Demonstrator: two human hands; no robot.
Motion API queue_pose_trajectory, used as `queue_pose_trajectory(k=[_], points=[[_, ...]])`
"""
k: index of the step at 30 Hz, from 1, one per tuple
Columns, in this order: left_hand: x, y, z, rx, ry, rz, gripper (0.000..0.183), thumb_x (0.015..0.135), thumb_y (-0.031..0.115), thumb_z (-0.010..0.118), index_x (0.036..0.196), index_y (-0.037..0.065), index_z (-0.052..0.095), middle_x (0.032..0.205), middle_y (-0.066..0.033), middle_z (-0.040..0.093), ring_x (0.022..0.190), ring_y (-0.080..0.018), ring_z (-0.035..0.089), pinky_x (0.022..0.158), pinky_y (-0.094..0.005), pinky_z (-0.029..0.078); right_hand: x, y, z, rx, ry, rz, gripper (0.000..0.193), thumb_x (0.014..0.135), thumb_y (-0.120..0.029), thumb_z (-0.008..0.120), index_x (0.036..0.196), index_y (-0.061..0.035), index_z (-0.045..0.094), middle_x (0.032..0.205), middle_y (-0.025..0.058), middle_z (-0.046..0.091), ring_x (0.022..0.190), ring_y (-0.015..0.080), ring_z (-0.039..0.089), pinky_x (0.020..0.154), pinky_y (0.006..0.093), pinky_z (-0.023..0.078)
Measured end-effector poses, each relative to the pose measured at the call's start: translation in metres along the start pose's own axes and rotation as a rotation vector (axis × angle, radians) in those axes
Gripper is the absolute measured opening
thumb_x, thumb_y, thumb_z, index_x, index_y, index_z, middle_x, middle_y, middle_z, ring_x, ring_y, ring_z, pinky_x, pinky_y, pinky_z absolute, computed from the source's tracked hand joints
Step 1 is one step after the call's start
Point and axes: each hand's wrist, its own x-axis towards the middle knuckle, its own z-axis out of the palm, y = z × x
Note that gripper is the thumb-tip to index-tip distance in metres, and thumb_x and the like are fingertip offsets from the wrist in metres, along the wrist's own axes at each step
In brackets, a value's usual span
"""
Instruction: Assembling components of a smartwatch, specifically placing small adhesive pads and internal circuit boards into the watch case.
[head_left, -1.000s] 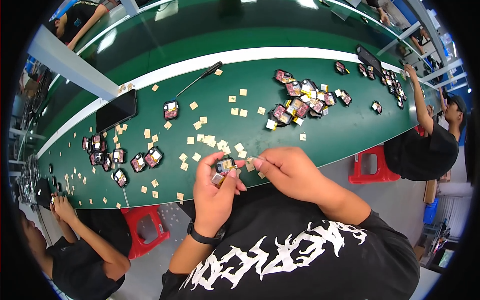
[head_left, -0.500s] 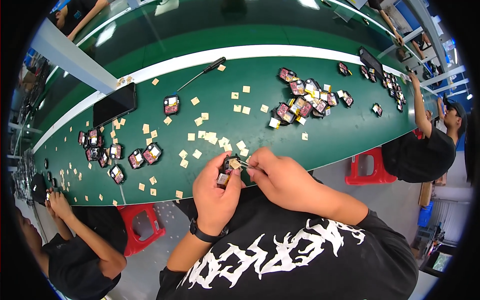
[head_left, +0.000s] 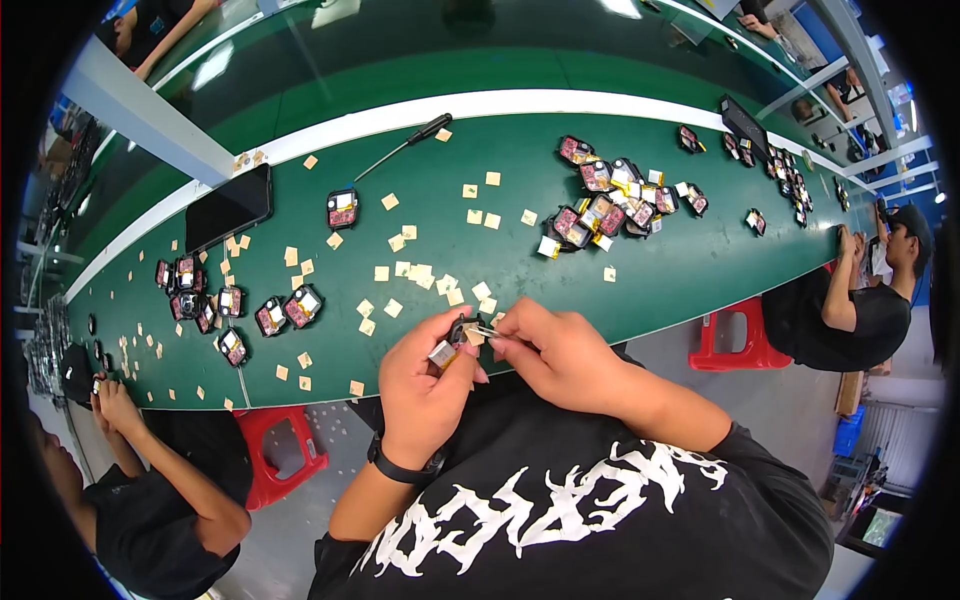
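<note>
My left hand [head_left: 422,390] is closed around a small black device housing [head_left: 459,329] just off the table's near edge. A silver-white battery pack [head_left: 442,354] shows beside the thumb; the fingers hide most of the housing. My right hand [head_left: 560,360] pinches a pair of metal tweezers [head_left: 487,331]. At their tips, against the housing, is a small tan square piece [head_left: 474,337]; I cannot tell whether it touches the inside. Many like tan squares [head_left: 421,272] lie scattered on the green table just beyond my hands.
Open housings with red boards and batteries are heaped at right [head_left: 602,212] and left [head_left: 186,276] on the green table [head_left: 520,140]. A screwdriver [head_left: 405,147] and a black tablet-like slab [head_left: 230,210] lie farther back. Co-workers sit on both sides, near red stools [head_left: 738,342].
My left hand and the housing have tilted and shifted slightly left, while the tweezers stay at the housing. The co-worker at right has lowered a raised arm from the table's far side.
</note>
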Motion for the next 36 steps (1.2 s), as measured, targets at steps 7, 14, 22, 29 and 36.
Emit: queue_pose_trajectory(k=[7, 14, 22, 29, 36], points=[[-0.006, 0.019, -0.001, -0.09, -0.063, -0.066, 0.037, 0.096, -0.005, 0.061, 0.134, -0.004, 0.059, 0.097, -0.009, 0.069, 0.072, -0.0134, 0.067, 0.061, -0.024, 0.051, -0.007, 0.009, 0.003, 0.274, 0.081, -0.103, 0.018, 0.097, -0.013, 0.072, 0.104, -0.0043, 0.058, 0.075, 0.01, 0.069, 0.062, 0.0293, 0.067, 0.056, 0.0359, 0.049], [0.0, 0.019, -0.007, 0.483, 0.047, 0.451, 0.031, 0.093, -0.005, 0.069, 0.123, -0.003, 0.068, 0.104, -0.0081, 0.069, 0.077, -0.0102, 0.065, 0.069, -0.0252, 0.054, -0.009, 0.017, -0.027, 0.157, -0.072, -0.343, 0.032, 0.084, -0.023, 0.086, 0.07, -0.006, 0.062, 0.056, 0.0052, 0.054, 0.049, 0.0229, 0.054, 0.048, 0.0348, 0.038], [-0.002, 0.024, 0.0, 0.33, 0.086, 0.162, 0.025, 0.088, -0.005, 0.072, 0.113, -0.003, 0.071, 0.093, -0.0085, 0.071, 0.076, -0.0133, 0.066, 0.067, -0.0261, 0.052, 0.001, -0.021, -0.025, -0.025, 0.204, -0.254, 0.02, 0.085, -0.022, 0.084, 0.091, -0.0078, 0.072, 0.072, 0.0042, 0.064, 0.057, 0.0215, 0.06, 0.05, 0.034, 0.045], [0.004, 0.032, -0.004, 0.554, -0.161, 0.145, 0.018, 0.093, 0.001, 0.068, 0.11, -0.003, 0.072, 0.089, -0.0066, 0.072, 0.076, -0.0098, 0.066, 0.065, -0.0262, 0.052, 0.021, -0.035, -0.02, -0.233, 0.022, -0.321, 0.025, 0.084, -0.017, 0.082, 0.108, -0.0132, 0.075, 0.082, 0.0035, 0.062, 0.067, 0.0201, 0.063, 0.057, 0.0339, 0.05], [-0.003, 0.029, -0.011, -0.103, -0.187, -0.195, 0.04, 0.101, 0.002, 0.063, 0.14, -0.005, 0.058, 0.105, -0.0083, 0.07, 0.082, -0.0122, 0.071, 0.073, -0.0235, 0.057, 0.008, -0.021, -0.036, 0.279, -0.062, 0.17, 0.013, 0.094, -0.006, 0.076, 0.101, 0.0018, 0.068, 0.085, -0.0007, 0.068, 0.073, 0.001, 0.055, 0.061, 0.0206, 0.045]])
